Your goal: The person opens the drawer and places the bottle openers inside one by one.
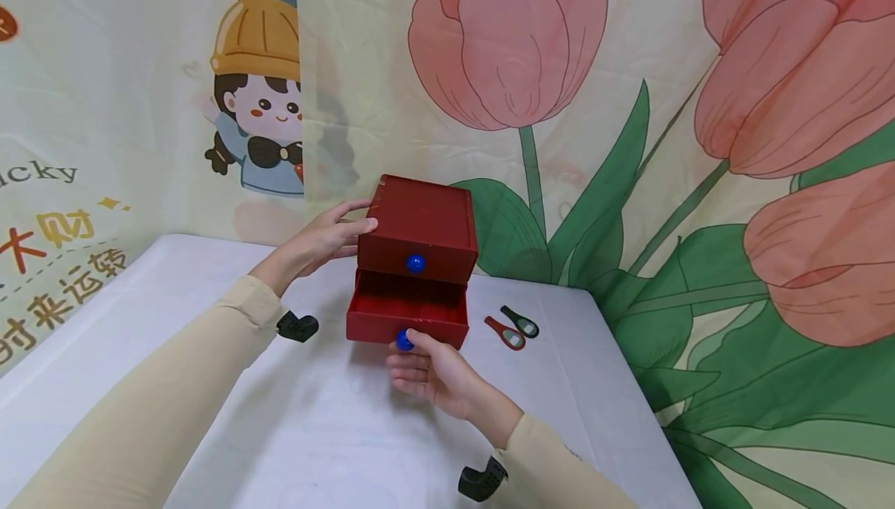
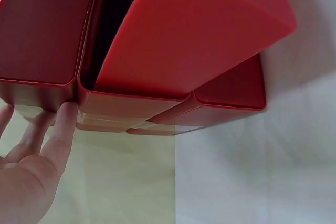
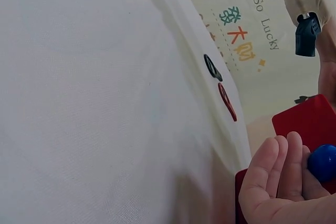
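A small red drawer cabinet stands on a white-covered table. Its upper drawer is closed and has a blue knob. Below that, a drawer juts out, and its visible inside is bare red. My right hand pinches this drawer's blue knob between thumb and forefinger, the other fingers loosely bent beneath. My left hand rests against the cabinet's left side with extended fingers, the thumb near the top edge. In the left wrist view, a closed bottom compartment shows beyond the pulled-out drawer.
To the right of the cabinet lie two small teardrop-shaped things, one red and one black. A printed cloth with tulips and a cartoon figure hangs behind the table. A black camera mount sits at my left wrist.
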Demonstrator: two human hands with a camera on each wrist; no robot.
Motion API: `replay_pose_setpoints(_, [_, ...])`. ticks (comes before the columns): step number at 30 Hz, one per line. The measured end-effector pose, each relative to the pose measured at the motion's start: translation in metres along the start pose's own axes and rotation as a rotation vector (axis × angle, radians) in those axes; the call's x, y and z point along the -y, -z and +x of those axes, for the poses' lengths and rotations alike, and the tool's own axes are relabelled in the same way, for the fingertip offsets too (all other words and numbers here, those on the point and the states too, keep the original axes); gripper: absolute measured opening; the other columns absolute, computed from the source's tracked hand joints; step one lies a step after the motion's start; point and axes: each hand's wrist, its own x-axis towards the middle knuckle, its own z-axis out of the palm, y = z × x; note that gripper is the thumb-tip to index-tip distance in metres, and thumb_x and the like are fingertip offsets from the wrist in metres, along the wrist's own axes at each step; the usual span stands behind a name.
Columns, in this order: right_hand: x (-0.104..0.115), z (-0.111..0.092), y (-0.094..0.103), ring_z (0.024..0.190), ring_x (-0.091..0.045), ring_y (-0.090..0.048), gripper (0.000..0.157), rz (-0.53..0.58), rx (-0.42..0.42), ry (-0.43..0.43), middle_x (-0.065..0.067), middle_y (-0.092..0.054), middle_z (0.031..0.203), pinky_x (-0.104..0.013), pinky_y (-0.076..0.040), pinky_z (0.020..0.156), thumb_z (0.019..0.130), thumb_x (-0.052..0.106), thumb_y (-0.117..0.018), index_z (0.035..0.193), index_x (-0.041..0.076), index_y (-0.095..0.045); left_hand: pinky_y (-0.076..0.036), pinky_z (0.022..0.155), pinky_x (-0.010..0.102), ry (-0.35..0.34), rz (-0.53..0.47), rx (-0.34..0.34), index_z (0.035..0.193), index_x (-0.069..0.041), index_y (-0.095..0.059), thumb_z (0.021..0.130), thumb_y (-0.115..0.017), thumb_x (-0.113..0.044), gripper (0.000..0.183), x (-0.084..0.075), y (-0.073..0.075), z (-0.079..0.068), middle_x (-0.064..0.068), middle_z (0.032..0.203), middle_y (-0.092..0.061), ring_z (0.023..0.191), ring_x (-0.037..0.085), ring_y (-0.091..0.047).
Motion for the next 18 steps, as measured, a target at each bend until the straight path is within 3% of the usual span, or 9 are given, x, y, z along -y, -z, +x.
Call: replay_pose_setpoints(18, [-0.005, -0.013, -0.002, 0.107, -0.025, -0.077, 0.053, -0.03, 0.028, -0.019, -0.01, -0.078, 0.116, -0.036, -0.061, 0.098, 0.105, 0.046, -0.064, 0.134, 0.003, -0.068, -0.045, 0.117, 0.054, -0.003, 0.02, -0.004, 0.172, -0.024, -0.017, 0.104, -0.066, -0.041, 0.085, -0.001, -0.001, 0.0, 0.016, 0.169, -0.037, 0.148, 0.045, -0.046])
